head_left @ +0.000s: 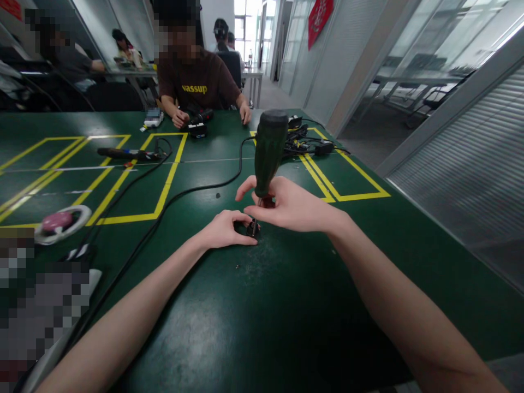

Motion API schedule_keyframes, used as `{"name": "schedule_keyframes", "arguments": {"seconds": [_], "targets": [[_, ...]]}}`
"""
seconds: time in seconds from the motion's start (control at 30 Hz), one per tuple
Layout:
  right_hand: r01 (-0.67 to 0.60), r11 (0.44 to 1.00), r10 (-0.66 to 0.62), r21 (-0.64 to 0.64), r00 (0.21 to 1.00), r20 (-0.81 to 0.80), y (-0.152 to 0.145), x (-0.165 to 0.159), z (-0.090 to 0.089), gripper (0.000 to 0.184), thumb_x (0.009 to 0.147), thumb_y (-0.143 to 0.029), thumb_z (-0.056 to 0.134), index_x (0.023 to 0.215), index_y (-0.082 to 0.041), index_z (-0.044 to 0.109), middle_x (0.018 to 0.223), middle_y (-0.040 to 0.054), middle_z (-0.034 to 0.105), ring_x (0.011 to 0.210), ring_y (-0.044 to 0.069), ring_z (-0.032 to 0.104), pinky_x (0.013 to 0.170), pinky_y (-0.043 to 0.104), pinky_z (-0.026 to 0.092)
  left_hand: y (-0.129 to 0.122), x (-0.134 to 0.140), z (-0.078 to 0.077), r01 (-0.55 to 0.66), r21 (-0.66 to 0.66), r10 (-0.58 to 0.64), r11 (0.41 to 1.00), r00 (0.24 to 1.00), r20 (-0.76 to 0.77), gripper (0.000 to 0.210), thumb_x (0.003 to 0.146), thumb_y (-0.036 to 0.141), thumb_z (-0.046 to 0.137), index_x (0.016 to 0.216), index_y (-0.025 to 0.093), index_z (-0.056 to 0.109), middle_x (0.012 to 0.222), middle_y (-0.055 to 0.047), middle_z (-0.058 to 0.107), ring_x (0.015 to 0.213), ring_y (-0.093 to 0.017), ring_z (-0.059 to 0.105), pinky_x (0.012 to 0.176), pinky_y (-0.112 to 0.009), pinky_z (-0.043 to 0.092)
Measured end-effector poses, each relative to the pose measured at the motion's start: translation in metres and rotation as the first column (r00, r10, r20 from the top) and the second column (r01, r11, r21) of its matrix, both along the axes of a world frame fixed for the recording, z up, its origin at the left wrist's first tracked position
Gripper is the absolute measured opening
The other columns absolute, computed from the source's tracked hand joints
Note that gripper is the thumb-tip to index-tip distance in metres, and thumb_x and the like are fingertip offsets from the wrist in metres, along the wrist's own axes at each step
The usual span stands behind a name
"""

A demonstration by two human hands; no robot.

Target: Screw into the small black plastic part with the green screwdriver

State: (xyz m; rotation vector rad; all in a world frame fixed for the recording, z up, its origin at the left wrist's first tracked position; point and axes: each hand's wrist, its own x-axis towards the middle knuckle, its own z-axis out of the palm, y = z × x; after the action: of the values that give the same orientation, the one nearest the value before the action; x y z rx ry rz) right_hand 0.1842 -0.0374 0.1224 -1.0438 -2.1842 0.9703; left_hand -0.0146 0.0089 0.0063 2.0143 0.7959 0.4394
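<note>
A screwdriver (270, 150) with a thick dark green handle stands almost upright, its black-capped end toward me. My right hand (286, 204) is closed around its lower part, thumb and fingers near the shaft. On the green table (196, 327), my left hand (225, 229) pinches a small black round part (252, 228) between thumb and fingers. The shaft's tip reaches down to that part; whether it sits in a screw is too small to tell. A tiny metallic bit (237, 267) lies on the tabletop just below my left hand.
A black cable (184, 192) crosses the table at left. Black cables and adapters (303, 143) are heaped at back right. A black-handled tool (126, 154), a pink object on a white ring (57, 221) and a blurred-out device (45, 305) lie left. Opposite sits a person (200, 82).
</note>
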Motion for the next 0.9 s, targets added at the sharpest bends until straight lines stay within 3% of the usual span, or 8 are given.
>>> {"name": "schedule_keyframes", "arguments": {"seconds": [0.2, 0.43, 0.57, 0.9], "targets": [[-0.002, 1.0, 0.002, 0.008, 1.0, -0.016, -0.0025, -0.0013, 0.001, 0.028, 0.081, -0.014, 0.061, 0.109, -0.016, 0.065, 0.066, -0.0075, 0.049, 0.059, 0.011, 0.045, 0.058, 0.025, 0.035, 0.0021, -0.0014, -0.0034, 0.025, 0.023, -0.025, 0.999, 1.0, -0.01, 0.035, 0.09, 0.046, 0.074, 0.1, 0.013, 0.071, 0.099, -0.005, 0.074, 0.094, -0.016, 0.07, 0.091, -0.038, 0.06], [0.009, 1.0, -0.01, 0.03, 1.0, 0.019, -0.0039, -0.0014, 0.0002, 0.021, 0.083, -0.016, 0.063, 0.104, -0.016, 0.066, 0.065, -0.0075, 0.047, 0.06, 0.011, 0.045, 0.058, 0.026, 0.034, 0.0028, 0.0006, -0.0048, -0.023, 0.037, 0.022, 0.999, 0.999, 0.032, 0.038, 0.071, 0.042, 0.087, 0.098, 0.017, 0.076, 0.097, -0.002, 0.078, 0.099, -0.02, 0.071, 0.095, -0.033, 0.057], [-0.002, 0.999, 0.0, 0.042, 0.999, 0.037, -0.0032, -0.002, 0.0021, 0.013, 0.086, -0.016, 0.061, 0.098, -0.016, 0.067, 0.062, -0.0079, 0.045, 0.057, 0.011, 0.042, 0.057, 0.026, 0.031, 0.0023, 0.0013, -0.0037, -0.029, 0.032, 0.027, 0.999, 0.999, 0.037, 0.036, 0.071, 0.04, 0.087, 0.097, 0.018, 0.076, 0.097, -0.003, 0.078, 0.098, -0.019, 0.071, 0.094, -0.032, 0.057], [-0.046, 0.999, 0.046, 0.006, 0.999, -0.028, 0.0027, 0.0017, -0.0025, 0.026, 0.079, -0.014, 0.061, 0.105, -0.015, 0.065, 0.066, -0.0075, 0.046, 0.058, 0.011, 0.042, 0.055, 0.024, 0.033, 0.001, 0.0007, 0.002, 0.013, -0.01, -0.013, 1.0, 1.0, 0.009, 0.035, 0.075, 0.037, 0.086, 0.098, 0.014, 0.074, 0.097, -0.005, 0.077, 0.092, -0.017, 0.071, 0.09, -0.035, 0.059]]}}
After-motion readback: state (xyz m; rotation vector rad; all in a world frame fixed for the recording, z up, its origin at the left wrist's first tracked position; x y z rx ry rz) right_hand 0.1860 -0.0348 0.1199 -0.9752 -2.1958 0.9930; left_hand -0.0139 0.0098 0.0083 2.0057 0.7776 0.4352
